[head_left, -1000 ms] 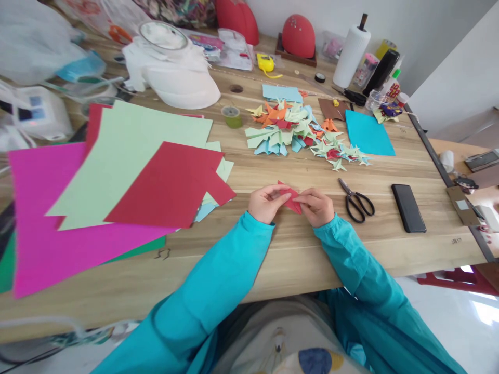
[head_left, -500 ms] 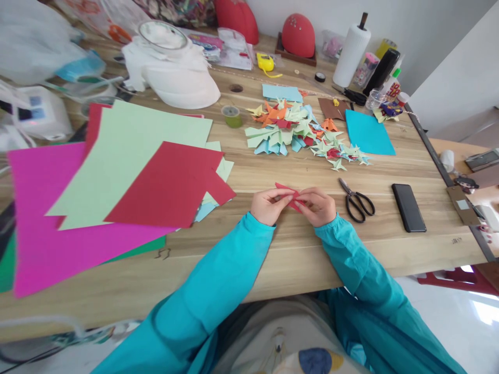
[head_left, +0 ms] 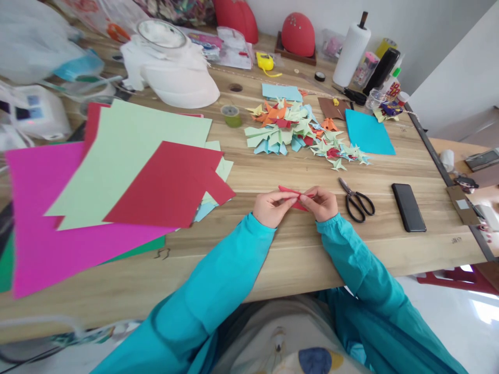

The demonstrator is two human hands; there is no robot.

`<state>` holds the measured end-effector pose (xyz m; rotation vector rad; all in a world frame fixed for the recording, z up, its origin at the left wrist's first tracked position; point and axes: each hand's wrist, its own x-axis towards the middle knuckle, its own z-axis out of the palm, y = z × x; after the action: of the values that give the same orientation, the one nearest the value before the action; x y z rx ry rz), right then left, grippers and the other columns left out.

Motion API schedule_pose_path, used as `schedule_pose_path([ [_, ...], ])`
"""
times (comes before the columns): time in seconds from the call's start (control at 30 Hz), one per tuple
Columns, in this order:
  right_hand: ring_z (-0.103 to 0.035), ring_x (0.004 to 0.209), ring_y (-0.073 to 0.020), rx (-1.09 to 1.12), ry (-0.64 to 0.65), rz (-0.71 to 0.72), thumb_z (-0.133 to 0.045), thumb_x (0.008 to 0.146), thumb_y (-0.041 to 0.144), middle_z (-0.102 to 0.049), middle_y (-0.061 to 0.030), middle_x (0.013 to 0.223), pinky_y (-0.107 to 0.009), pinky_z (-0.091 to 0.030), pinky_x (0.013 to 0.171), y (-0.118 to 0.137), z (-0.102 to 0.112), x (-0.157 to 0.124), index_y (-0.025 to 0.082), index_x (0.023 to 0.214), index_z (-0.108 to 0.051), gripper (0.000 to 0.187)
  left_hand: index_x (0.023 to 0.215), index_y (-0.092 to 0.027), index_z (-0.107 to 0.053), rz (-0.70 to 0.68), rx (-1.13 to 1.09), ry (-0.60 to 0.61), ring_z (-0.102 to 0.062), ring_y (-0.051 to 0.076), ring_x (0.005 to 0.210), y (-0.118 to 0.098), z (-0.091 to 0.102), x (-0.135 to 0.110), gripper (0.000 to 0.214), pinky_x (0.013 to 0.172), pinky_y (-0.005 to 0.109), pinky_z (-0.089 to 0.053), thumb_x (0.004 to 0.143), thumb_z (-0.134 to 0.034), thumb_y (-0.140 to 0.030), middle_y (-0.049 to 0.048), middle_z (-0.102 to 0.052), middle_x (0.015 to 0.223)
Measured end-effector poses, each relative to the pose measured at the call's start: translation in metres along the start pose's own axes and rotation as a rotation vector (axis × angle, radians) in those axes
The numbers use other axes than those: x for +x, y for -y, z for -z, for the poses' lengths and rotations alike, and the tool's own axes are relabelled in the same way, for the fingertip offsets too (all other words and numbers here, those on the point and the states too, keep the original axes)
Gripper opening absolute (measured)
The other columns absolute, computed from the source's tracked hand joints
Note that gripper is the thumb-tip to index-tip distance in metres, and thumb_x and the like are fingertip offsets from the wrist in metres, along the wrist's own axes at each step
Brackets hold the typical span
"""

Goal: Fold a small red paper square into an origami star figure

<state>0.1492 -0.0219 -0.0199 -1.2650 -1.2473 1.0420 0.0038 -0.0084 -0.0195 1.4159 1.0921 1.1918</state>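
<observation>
A small folded piece of red paper (head_left: 289, 189) is held between both hands above the wooden table. My left hand (head_left: 272, 207) pinches its left part between thumb and fingers. Gripping the right part, my right hand (head_left: 322, 203) has its thumb and fingertips pressed together. The fingers cover much of the paper, so its exact fold is hidden. Black-handled scissors (head_left: 357, 200) lie just right of my right hand. Beyond the hands is a pile of folded paper pieces (head_left: 288, 127) in green, orange, red and blue.
Large coloured sheets, a red one (head_left: 163, 187) on top, spread over the left side. A black phone (head_left: 408, 208) lies at right. Behind are a blue sheet (head_left: 370, 132), a tape roll (head_left: 231, 116), a yellow tape measure (head_left: 265, 62) and a white cap (head_left: 179, 78).
The red paper has turned slightly between my fingers and now lies flatter. Both hands have shifted a little to the right. The things on the table stay where they were.
</observation>
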Motion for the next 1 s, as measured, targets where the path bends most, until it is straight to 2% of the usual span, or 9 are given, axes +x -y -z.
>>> schedule_pose_path([
  [0.13,-0.048,0.047,-0.0084,0.131,0.016,-0.062,-0.071,0.062,0.042,-0.055,0.0018,0.056,-0.023,-0.04,0.045,0.003,0.0,0.001,0.017,0.063,-0.054,0.031,0.076,-0.019,-0.072,-0.032,-0.013,-0.011,-0.065,0.017,0.07,-0.001,-0.001,-0.001,0.013,0.066,0.027,-0.053,0.066,-0.068,-0.025,0.0048,-0.072,0.079],
  [0.3,-0.049,0.046,-0.0079,0.239,0.023,-0.078,-0.074,0.057,0.042,-0.058,0.0016,0.057,-0.023,-0.042,0.045,0.003,-0.003,0.002,0.017,0.059,-0.048,0.036,0.074,-0.019,-0.072,-0.045,-0.024,-0.023,-0.065,0.017,0.07,0.001,-0.004,-0.001,0.015,0.066,0.028,-0.054,0.061,-0.072,-0.026,0.0046,-0.071,0.079],
  [0.4,-0.047,0.043,-0.0074,0.245,0.018,-0.074,-0.074,0.056,0.046,-0.055,0.0031,0.05,-0.022,-0.04,0.042,-0.001,-0.005,0.003,0.018,0.058,-0.046,0.04,0.071,-0.018,-0.071,-0.043,-0.038,-0.06,-0.065,0.017,0.067,0.003,-0.005,-0.001,0.014,0.063,0.028,-0.054,0.06,-0.072,-0.026,0.0046,-0.071,0.076],
  [0.57,-0.047,0.043,-0.0074,0.198,0.086,-0.081,-0.069,0.063,0.047,-0.056,0.0031,0.05,-0.021,-0.038,0.042,-0.006,-0.004,0.003,0.016,0.067,-0.053,0.035,0.07,-0.017,-0.071,-0.029,-0.034,-0.067,-0.063,0.015,0.063,0.0,-0.005,-0.002,0.012,0.057,0.025,-0.052,0.06,-0.072,-0.023,0.0039,-0.071,0.072],
  [0.77,-0.044,0.041,-0.0067,0.143,0.085,-0.063,-0.065,0.068,0.047,-0.052,0.0038,0.047,-0.021,-0.034,0.041,-0.002,-0.004,0.0,0.018,0.058,-0.045,0.037,0.07,-0.016,-0.071,-0.02,-0.017,-0.045,-0.056,0.01,0.05,-0.002,-0.004,-0.001,0.013,0.048,0.022,-0.046,0.058,-0.073,-0.021,0.0034,-0.069,0.068],
  [1.0,-0.044,0.04,-0.0066,0.128,0.08,-0.056,-0.063,0.071,0.047,-0.051,0.0042,0.046,-0.021,-0.035,0.041,0.002,-0.004,-0.001,0.018,0.058,-0.045,0.037,0.072,-0.015,-0.07,0.035,-0.098,-0.033,-0.062,0.014,0.06,-0.001,-0.005,-0.001,0.02,0.058,0.025,-0.052,0.053,-0.076,-0.019,0.0048,-0.071,0.073],
])
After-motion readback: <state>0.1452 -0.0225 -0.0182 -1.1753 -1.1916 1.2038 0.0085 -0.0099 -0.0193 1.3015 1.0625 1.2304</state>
